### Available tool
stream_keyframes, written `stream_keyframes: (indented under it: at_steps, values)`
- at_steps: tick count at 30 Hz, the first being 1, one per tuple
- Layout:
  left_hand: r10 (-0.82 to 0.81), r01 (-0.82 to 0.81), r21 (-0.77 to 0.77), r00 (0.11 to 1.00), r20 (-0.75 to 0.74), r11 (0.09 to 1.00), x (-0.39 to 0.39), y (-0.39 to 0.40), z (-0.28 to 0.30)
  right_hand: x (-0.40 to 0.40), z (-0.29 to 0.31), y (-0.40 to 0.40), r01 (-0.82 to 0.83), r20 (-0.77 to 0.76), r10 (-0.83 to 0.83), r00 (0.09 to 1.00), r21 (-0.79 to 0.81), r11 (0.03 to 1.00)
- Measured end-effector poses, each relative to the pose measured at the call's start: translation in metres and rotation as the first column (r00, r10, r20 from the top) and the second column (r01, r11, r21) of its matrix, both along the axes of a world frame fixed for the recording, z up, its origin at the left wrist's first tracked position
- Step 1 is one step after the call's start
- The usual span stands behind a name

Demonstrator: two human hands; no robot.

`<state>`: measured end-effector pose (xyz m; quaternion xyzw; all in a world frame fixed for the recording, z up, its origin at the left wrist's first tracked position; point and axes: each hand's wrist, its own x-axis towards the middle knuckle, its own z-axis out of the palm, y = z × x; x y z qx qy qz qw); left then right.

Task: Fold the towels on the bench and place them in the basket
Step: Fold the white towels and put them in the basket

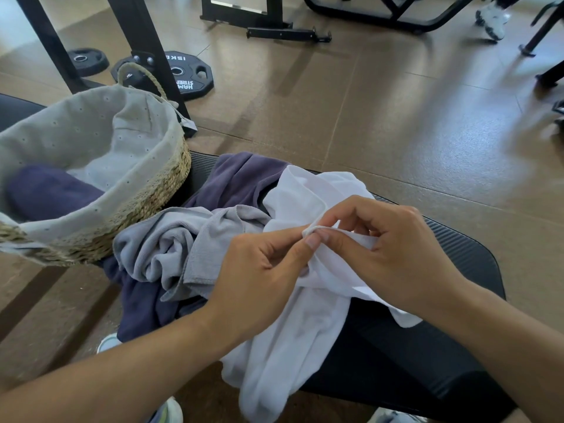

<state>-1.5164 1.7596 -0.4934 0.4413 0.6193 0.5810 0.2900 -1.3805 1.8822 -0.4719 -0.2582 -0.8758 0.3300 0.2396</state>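
Right now the white towel [293, 346] lies rumpled across the black padded worktop [457, 264], its long axis running from the far edge back toward the person, with its near end drooping over the front edge. It is a thin, smooth cloth, gathered into soft folds. Both hands meet over its middle: the left hand [259, 270] pinches a small bunched corner between thumb and forefinger, and the right hand [393, 245] holds the same bit of cloth, fingers [335, 236] curled round it, so the two sets of fingertips nearly touch. Just to the left lies a grey towel [171, 242], ribbed and crumpled into a heap, touching the white one. Under and behind both spreads a dark purple towel [235, 181], part of it hanging off the worktop's left side. Farther left stands the basket [158, 190], round, woven of straw-coloured rope with a pale grey eyelet liner and a rope handle; a folded dark navy towel [48, 193] lies inside. Beyond, on the brown floor [396, 117], lie black weight plates [186, 74].
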Motion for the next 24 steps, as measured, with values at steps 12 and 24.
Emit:
stream_keyframes:
  at_steps: [12, 24]
  values:
    - [0.048, -0.051, -0.021, 0.992, -0.113, 0.998, 0.001, -0.001, 0.002, 0.002, 0.002, 0.002, 0.032, 0.065, -0.037, 0.997, 0.073, 0.997]
    - [0.317, -0.298, -0.135, 0.934, 0.164, 0.945, -0.03, 0.011, 0.002, 0.026, 0.02, 0.064, -0.15, 0.429, 0.113, 0.896, 0.054, 0.987]
